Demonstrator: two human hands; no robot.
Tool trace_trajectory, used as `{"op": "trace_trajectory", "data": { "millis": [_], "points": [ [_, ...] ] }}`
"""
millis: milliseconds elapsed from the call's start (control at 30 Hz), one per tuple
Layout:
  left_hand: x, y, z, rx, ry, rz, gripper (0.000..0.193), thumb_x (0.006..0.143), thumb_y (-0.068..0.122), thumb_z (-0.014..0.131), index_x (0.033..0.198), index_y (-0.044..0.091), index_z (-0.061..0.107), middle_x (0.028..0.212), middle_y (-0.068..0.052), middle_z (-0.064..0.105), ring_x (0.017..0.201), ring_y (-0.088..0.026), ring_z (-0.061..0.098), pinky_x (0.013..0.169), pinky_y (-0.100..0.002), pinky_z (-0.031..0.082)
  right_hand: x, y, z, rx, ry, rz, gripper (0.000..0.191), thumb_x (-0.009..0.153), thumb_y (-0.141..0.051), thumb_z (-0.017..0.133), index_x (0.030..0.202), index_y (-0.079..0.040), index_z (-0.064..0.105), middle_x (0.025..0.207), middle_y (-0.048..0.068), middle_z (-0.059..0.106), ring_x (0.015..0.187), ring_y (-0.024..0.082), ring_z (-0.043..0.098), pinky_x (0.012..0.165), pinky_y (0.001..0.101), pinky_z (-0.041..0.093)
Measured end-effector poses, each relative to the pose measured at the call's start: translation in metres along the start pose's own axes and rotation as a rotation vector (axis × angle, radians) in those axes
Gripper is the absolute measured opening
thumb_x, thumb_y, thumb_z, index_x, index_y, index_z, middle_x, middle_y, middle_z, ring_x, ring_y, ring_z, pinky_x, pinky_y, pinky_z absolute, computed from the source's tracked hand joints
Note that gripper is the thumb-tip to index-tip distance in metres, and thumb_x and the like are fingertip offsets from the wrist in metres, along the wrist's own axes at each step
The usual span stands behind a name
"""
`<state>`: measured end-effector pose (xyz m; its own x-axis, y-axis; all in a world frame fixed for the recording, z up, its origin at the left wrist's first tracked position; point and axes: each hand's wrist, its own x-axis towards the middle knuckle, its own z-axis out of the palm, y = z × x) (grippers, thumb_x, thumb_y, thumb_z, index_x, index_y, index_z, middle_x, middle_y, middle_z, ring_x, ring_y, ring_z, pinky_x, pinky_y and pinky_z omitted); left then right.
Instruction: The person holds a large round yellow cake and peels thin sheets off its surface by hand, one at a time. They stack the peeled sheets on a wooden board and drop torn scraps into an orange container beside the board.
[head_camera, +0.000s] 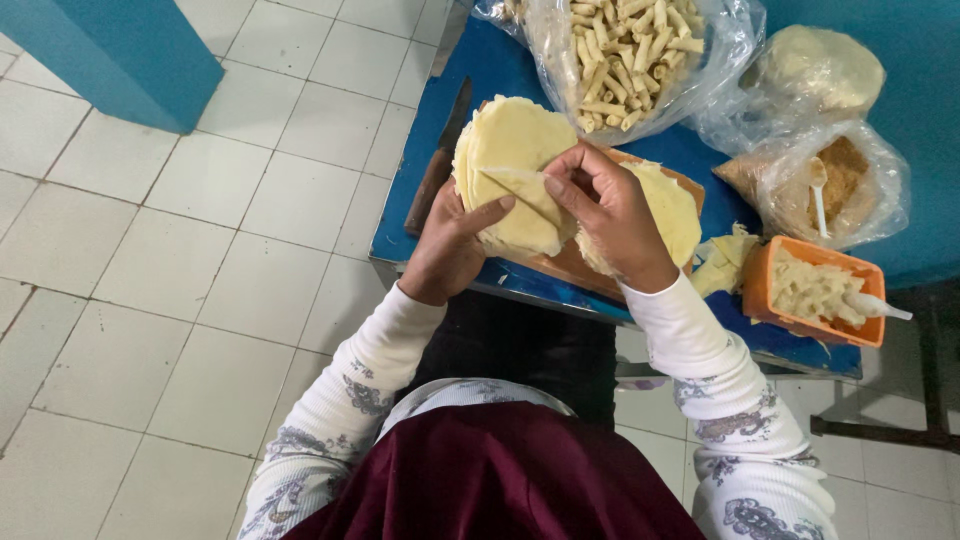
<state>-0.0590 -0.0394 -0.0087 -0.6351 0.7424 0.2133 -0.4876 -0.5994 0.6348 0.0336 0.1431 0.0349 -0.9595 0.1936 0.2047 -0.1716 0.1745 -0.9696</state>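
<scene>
Blue table (500, 70) crowded with bags; both hands (450, 245) (610, 215) pinching a folded dough round (520, 190).

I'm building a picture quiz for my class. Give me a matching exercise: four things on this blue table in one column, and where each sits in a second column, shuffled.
Things:
1. orange tub
2. knife
3. bag of rolled sticks
4. stack of round wrappers

Places:
A. far edge of the blue table, in clear plastic
B. under both hands, on the wooden board
C. near right corner, spoon inside
D. left edge, beside the board

Pairs: 1-C, 2-D, 3-A, 4-B
</scene>
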Motion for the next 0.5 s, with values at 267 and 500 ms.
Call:
{"op": "trace_trajectory", "data": {
  "millis": [267, 500],
  "points": [
    [0.002, -0.009, -0.003, -0.13, 0.032, 0.005, 0.052, 0.103, 0.005, 0.046, 0.154, 0.001, 0.035, 0.148, -0.015, 0.052, 0.137, -0.027, 0.054, 0.115, -0.042, 0.046, -0.025, -0.013, 0.021, -0.452, 0.076, -0.35, 0.01, 0.099, -0.012, 0.073, 0.103, -0.003, 0.07, 0.099, 0.004, 0.067, 0.087, 0.014, 0.061, 0.079, 0.0262, 0.049],
    [-0.001, -0.013, -0.003, -0.315, -0.011, -0.044, 0.052, 0.106, 0.013, 0.041, 0.156, 0.001, 0.033, 0.151, -0.017, 0.05, 0.138, -0.03, 0.052, 0.117, -0.045, 0.044, -0.03, -0.032, 0.034, -0.609, 0.117, -0.442, 0.012, 0.091, -0.003, 0.077, 0.103, -0.004, 0.074, 0.1, 0.008, 0.068, 0.093, 0.023, 0.068, 0.081, 0.0302, 0.054]
  ]
}}
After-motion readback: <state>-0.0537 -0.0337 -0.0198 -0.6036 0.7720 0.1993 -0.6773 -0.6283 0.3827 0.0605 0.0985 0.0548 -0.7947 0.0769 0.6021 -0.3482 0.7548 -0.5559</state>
